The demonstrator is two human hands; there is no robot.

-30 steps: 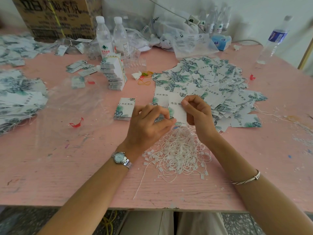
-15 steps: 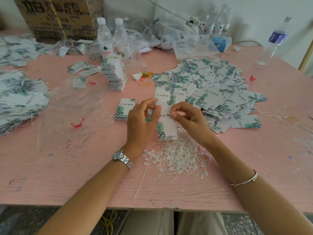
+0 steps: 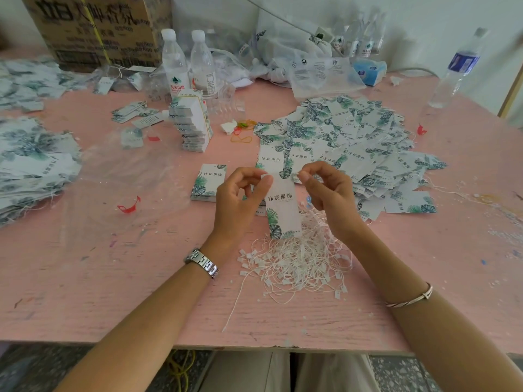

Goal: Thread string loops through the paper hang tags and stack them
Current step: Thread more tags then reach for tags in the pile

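One hang tag point(image 3: 283, 206) hangs between the left hand point(image 3: 240, 199) and right hand point(image 3: 329, 192), both pinching a string point(image 3: 266, 176) at its top, so threading looks unfinished, and string loops point(image 3: 297, 260) heaped beneath the hands and scattered tags point(image 3: 353, 142) beyond the right suggest plenty left.

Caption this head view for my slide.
Left hand and right hand pinch a tag at its top, over the strings on the table.
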